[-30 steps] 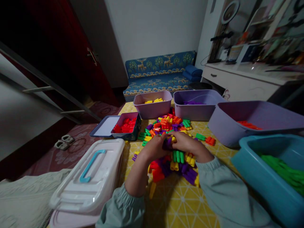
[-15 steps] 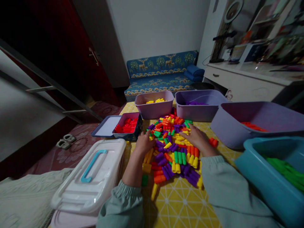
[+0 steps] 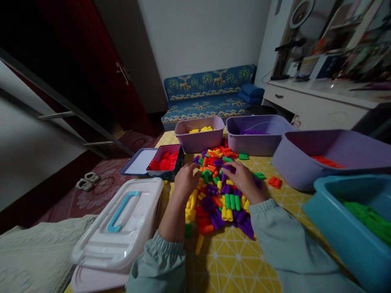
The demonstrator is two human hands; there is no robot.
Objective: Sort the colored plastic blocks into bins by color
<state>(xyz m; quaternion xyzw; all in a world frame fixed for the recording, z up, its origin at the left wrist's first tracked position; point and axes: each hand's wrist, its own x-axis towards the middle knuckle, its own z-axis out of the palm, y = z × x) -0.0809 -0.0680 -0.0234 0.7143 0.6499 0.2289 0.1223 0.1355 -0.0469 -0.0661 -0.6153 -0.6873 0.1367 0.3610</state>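
Observation:
A loose pile of colored plastic pieces in red, orange, yellow, green and purple lies on the yellow patterned tablecloth. My left hand is at the pile's left side, fingers curled down beside yellow and green pieces; what its fingertips hold, if anything, is hidden. My right hand is over the pile's right side, its thumb and fingers apart around purple pieces. Beyond the left hand, a dark tin contains red pieces. A pair of orange-red pieces lies apart, right of my right hand.
Behind the pile stand a pink bin with yellow pieces and a purple bin with purple ones. At right are a lavender bin with orange pieces and a teal bin with green ones. A white lidded box sits left.
Both hands have moved closer together, the right one shifting left. Pieces between and under them have been stirred, and green pieces now show right of my right hand.

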